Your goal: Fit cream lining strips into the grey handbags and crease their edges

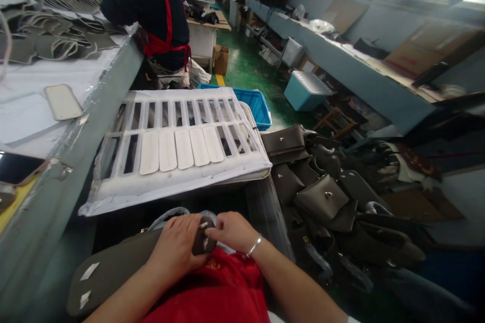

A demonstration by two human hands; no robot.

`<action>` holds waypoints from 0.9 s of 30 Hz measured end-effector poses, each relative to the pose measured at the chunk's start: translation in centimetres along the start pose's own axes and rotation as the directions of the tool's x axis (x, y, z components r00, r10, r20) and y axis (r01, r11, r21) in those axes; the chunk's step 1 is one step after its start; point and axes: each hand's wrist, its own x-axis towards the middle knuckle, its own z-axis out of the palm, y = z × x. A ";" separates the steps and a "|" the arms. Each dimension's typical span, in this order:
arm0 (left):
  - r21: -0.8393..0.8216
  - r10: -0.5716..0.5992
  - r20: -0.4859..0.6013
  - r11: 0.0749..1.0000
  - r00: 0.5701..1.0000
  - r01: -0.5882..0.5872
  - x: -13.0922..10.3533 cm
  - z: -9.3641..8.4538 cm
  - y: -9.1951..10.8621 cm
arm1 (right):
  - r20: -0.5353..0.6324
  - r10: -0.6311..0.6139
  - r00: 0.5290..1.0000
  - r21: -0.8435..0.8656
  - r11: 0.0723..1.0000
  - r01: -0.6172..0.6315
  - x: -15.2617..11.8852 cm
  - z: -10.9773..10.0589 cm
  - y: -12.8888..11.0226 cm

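A dark olive-grey handbag lies across my lap with its long, rounded flat side up. Small white tape pieces stick to it near both ends. My left hand wraps over the bag close to its right end, fingers together on top and thumb on the near side. At that end my right hand is closed, its thumb pressed on the bag beside a white tape piece; its other fingers are curled and partly hidden. Plastic-wrapped handles show behind the bag.
Ahead stands a white slatted rack bearing several pale oblong panels. More dark handbags are piled at right. A worktable runs along the left, where a co-worker in a red apron sits. A blue crate is behind the rack.
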 end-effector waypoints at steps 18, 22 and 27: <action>-0.164 -0.320 -0.244 0.944 0.915 0.286 -7.2 -5.9 -4.7 | -0.116 0.021 0.993 0.116 0.993 -0.008 0.1 1.1 -1.0; -0.516 -0.707 -0.192 0.663 0.681 0.543 -14.3 -6.7 -9.5 | -0.101 -0.361 0.927 -0.232 0.915 0.331 0.4 1.8 -5.7; -0.793 -0.747 0.163 0.290 0.645 0.536 -17.4 -5.7 -12.3 | 0.204 -0.641 0.740 -0.286 0.684 0.671 2.5 6.8 -13.6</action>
